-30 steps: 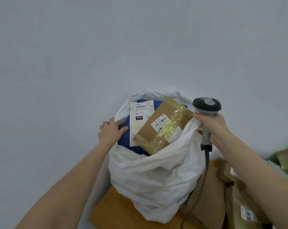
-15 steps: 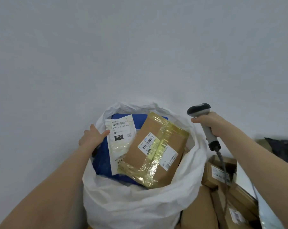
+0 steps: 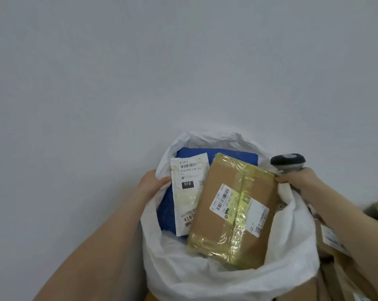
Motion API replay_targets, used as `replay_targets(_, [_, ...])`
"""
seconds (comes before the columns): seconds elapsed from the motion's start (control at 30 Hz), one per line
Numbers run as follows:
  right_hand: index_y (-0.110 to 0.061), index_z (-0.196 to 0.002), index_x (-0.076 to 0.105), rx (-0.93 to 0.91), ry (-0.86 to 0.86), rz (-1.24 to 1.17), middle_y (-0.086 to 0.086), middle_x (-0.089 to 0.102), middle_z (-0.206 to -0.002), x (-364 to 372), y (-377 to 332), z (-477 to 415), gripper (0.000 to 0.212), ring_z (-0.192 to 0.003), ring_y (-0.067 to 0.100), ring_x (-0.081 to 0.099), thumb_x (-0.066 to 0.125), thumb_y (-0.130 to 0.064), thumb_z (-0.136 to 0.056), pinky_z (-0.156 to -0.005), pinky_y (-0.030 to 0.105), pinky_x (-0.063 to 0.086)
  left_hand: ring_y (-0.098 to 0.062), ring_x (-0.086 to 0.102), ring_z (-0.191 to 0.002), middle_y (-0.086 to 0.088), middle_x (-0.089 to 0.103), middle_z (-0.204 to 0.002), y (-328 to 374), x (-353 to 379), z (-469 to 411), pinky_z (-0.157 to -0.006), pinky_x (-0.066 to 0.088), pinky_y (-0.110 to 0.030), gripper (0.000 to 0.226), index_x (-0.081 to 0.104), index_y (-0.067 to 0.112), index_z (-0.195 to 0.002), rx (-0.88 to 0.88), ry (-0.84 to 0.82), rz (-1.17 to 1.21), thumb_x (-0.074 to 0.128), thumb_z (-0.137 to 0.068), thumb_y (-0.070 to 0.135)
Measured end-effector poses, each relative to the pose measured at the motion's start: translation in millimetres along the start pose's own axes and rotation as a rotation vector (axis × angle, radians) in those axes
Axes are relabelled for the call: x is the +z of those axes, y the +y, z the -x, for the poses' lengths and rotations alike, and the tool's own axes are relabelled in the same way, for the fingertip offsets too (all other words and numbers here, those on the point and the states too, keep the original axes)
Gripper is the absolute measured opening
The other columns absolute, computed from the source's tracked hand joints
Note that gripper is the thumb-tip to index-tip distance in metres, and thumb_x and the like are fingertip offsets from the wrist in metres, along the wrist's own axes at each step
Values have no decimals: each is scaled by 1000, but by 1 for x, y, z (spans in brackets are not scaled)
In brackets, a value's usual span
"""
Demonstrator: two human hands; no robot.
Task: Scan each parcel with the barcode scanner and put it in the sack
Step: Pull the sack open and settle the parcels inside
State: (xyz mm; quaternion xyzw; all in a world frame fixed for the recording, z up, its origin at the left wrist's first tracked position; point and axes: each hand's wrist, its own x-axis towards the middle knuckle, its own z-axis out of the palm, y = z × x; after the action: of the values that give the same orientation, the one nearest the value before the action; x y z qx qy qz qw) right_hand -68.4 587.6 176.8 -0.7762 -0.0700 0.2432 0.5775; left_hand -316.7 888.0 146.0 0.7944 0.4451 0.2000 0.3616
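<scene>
"Where is the parcel?"

"In the white sack [image 3: 205, 276], right at its mouth. A brown box [image 3: 227, 213] wrapped in yellowish tape lies tilted on top, barcode label up. Left of it, a long white label [image 3: 187, 198] lies on a blue parcel [image 3: 167, 213] underneath."

"And the hands?"

"The left hand [image 3: 150, 184] grips the sack's left rim, fingers curled over the plastic. The right hand [image 3: 302, 181] is wrapped round the handle of the barcode scanner [image 3: 288, 161] at the right rim, and the scanner's dark head pokes up beyond the knuckles. Its fingertips sit just beside the box's far right corner; whether they touch, I can't tell."

"Anything else?"

"Cardboard boxes [image 3: 333, 242] lie right of the sack, one labelled. There's a plain pale wall [image 3: 183, 72] behind."
</scene>
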Motion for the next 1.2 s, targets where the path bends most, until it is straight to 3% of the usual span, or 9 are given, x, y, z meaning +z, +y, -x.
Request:
replay_targets(0.13, [3, -108, 60, -79, 97, 53, 24, 65, -100, 19, -15, -1, 31, -95, 40, 63, 69, -2, -79, -85, 45, 53, -28, 62, -84, -10, 65, -83, 22, -22, -7, -62, 41, -30, 20, 66, 6, -89, 94, 237, -10, 65, -90, 26])
replay_targets(0.2, [0, -105, 60, -137, 141, 74, 19, 62, -94, 27, -28, -2, 28, -91, 36, 61, 68, -1, -78, -79, 41, 50, -31, 62, -101, -14, 68, -104, 36, -34, -14, -77, 43, -32, 32, 66, 4, -110, 176, 323, -119, 65, -90, 29])
replay_targets(0.27, [-4, -102, 58, -196, 159, 98, 14, 59, -88, 33, -41, -3, 26, -86, 32, 57, 69, -1, -78, -75, 38, 46, -31, 55, -117, -11, 57, -130, 47, -41, -16, -89, 41, -33, 63, 47, 11, -138, 182, 308, -225, 68, -86, 39])
replay_targets(0.4, [-3, -102, 58, -233, 144, 166, 17, 61, -93, 41, -33, -2, 27, -88, 32, 58, 70, -1, -78, -77, 38, 47, -31, 57, -107, -11, 42, -130, 34, -27, -7, -78, 42, -35, 100, 13, 32, -153, 153, 125, -532, 75, -76, 47])
replay_targets(0.57, [1, -105, 61, -206, 116, 142, 21, 63, -97, 36, -20, -3, 30, -96, 37, 61, 71, -3, -76, -83, 43, 50, -29, 49, -128, -14, 53, -138, 21, -19, -9, -104, 35, -33, 71, 43, 12, -144, 192, 200, -153, 75, -81, 18])
replay_targets(0.7, [1, -110, 60, -181, 139, 85, 21, 62, -99, 36, -20, -2, 33, -98, 38, 60, 69, -1, -78, -89, 47, 51, -24, 58, -117, -13, 64, -125, 28, -19, -14, -100, 38, -26, 43, 65, 4, -123, 179, 290, -5, 73, -81, 11])
replay_targets(0.87, [1, -108, 61, -213, 211, -93, 18, 62, -95, 29, -66, 0, 32, -91, 35, 61, 64, 4, -76, -89, 46, 54, -22, 58, -118, -12, 66, -121, 77, -57, -33, -101, 35, -20, 29, 70, 5, -114, 260, 463, 118, 68, -85, 10])
replay_targets(0.97, [-4, -103, 62, -308, 210, -209, 11, 59, -84, 28, -105, 5, 29, -82, 31, 59, 63, 3, -75, -78, 39, 53, -18, 60, -114, -8, 69, -117, 112, -92, -43, -98, 37, -17, 26, 72, 8, -110, 338, 536, 209, 68, -84, 9])
replay_targets(1.2, [-4, -103, 60, -291, 257, -75, 14, 59, -89, 42, -92, 9, 26, -85, 33, 58, 62, 0, -78, -82, 42, 51, -19, 59, -116, -9, 68, -119, 106, -98, -37, -96, 34, -12, 28, 70, 6, -114, 357, 553, 167, 66, -86, 7])
